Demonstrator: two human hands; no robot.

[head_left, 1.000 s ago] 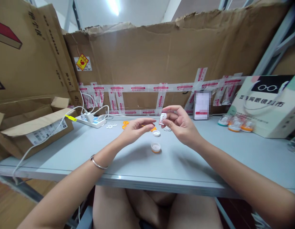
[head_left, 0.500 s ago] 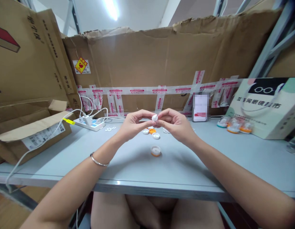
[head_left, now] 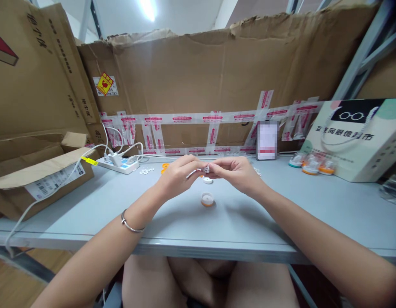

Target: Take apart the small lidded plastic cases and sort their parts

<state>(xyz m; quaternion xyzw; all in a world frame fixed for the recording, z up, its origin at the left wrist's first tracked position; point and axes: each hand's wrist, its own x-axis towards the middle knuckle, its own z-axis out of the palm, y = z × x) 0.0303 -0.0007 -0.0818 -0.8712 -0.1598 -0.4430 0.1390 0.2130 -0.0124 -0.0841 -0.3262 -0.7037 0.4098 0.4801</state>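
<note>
Centrally Held, a Small White Piece (head_left: 206,169) Hangs Above the Desk (head_left: 258,231)

The clock face here is centred on the small white piece as the head view shows it, with twelve at the top. The left hand (head_left: 180,175) comes in from nine o'clock, its fingers curled and drawn narrow, the tips of thumb and forefinger closed on the piece. From three o'clock the right hand (head_left: 241,173) meets it, its thumb and forefinger pinching the same piece from the other side. The piece therefore sits at the fingertips of both hands, partly covered by them; its finer shape is too small to tell.

Just below the fingers, at six o'clock, a white disc (head_left: 207,180) lies on the desk. Further along six o'clock, nearer the person, stands a round white cup with an orange base (head_left: 207,199), its open side up. Orange pieces (head_left: 165,167) lie at nine o'clock, partly hidden by the left hand, and small white parts (head_left: 146,170) lie beyond them the same way, near a power strip (head_left: 121,166). A phone (head_left: 267,141) stands upright at two o'clock. Well apart, at three, clear-domed pieces (head_left: 311,164) sit just beside a paper bag (head_left: 355,137).
</note>
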